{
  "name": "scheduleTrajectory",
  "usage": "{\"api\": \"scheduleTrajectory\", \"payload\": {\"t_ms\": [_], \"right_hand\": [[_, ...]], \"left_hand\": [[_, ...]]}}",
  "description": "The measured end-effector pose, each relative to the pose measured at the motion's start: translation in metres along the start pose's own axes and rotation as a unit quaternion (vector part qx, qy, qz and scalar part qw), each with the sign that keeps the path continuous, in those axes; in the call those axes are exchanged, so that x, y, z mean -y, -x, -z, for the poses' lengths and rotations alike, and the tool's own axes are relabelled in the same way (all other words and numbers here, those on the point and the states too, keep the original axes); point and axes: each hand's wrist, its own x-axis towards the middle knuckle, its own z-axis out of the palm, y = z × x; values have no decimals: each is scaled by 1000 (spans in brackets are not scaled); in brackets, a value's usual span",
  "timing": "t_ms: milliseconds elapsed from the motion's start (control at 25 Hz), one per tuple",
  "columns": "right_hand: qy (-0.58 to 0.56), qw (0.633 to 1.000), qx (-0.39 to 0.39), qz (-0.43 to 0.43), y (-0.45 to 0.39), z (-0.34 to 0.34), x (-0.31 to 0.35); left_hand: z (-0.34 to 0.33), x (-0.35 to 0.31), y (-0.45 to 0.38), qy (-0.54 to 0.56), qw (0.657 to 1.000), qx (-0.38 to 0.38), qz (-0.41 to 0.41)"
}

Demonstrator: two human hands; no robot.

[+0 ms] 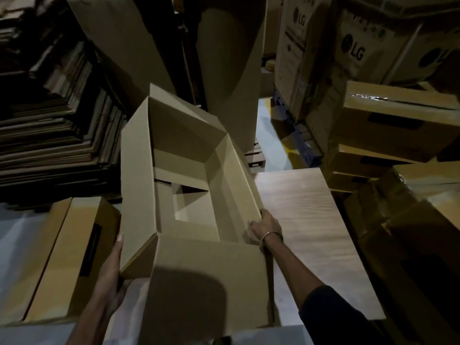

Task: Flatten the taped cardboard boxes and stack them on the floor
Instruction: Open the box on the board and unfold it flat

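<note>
**Op:** Nearest my lens is the flap (209,282) of the box (184,175), folded out toward me with a shadow across it. I count that box as the one in hand, and I place everything else from it.

**Sup:** How are the hands set?

**Op:** Left hand (112,275) cups the box's near left corner from outside, fingers together and laid up along the wall. Right hand (266,229) grips the right wall's rim near its near end, fingers curled over the edge, a bangle (270,236) on the wrist.

**Sup:** Progress?

**Op:** I judge it partway. The box is open on top, and its bottom flaps have parted, since I can see a gap through the base. The walls stand square, so collapsing it flat and laying it down are left. Left of the box a tall stack (57,135) of flat cardboard rises, which I take as finished work, though I cannot tell whose.

**Sup:** And what is waiting?

**Op:** Right of the box, taped boxes (395,120) are piled up, tape glinting on one. Another closed box (59,257) lies just left of it, beside my left hand.

**Sup:** The room?

**Op:** Dim storeroom. Pale floor (271,120) shows beyond the box. A wood-grain board (311,232) lies just right of it, under my right arm. Printed cartons (323,53) stand far right, on what looks like a blue pallet (303,140). Large upright cardboard sheets (224,70) lean behind.
</note>
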Motion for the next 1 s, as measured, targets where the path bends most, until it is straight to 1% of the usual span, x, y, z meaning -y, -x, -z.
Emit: {"api": "scheduleTrajectory", "payload": {"t_ms": [80,160,240,320,360,400,520,600,640,720,760,840,880,920,960,1000], "right_hand": [[-43,999,23,10,-6,10,11],[-67,996,54,5,-7,12,12],[-104,992,66,-15,-5,2,-3],[-144,987,71,-28,-1,-17,-25],[-153,984,91,-27,9,-20,-29],[-154,981,117,-27,13,-22,-32],[-138,968,198,-75,21,-10,-40],[-99,967,218,-91,22,12,-42],[-110,965,216,-97,23,28,-41],[-214,953,190,-98,32,62,-27],[-274,945,164,-75,38,81,-16],[-391,913,117,-17,55,118,9],[-423,900,102,13,67,136,24],[-433,896,89,43,82,150,37],[-420,900,85,78,97,164,47],[-377,915,90,109,111,171,54]], "left_hand": [[-1,-2,0,10,1000,2,6],[-3,-8,2,7,1000,5,-6],[-6,-18,3,-7,999,19,-26],[-14,-30,8,-43,997,29,-48],[-20,-35,10,-61,996,32,-58],[-27,-39,13,-76,994,29,-66],[-52,-35,22,-121,988,20,-90],[-69,-24,29,-140,984,29,-108],[-77,-18,32,-159,979,35,-119],[-95,-8,36,-218,964,36,-145],[-106,-5,40,-246,956,29,-155],[-128,-2,48,-286,943,8,-168],[-137,-2,51,-300,938,-8,-175],[-142,-2,52,-311,934,-21,-176],[-147,-2,55,-317,931,-27,-178],[-150,-3,58,-321,930,-29,-179]]}}
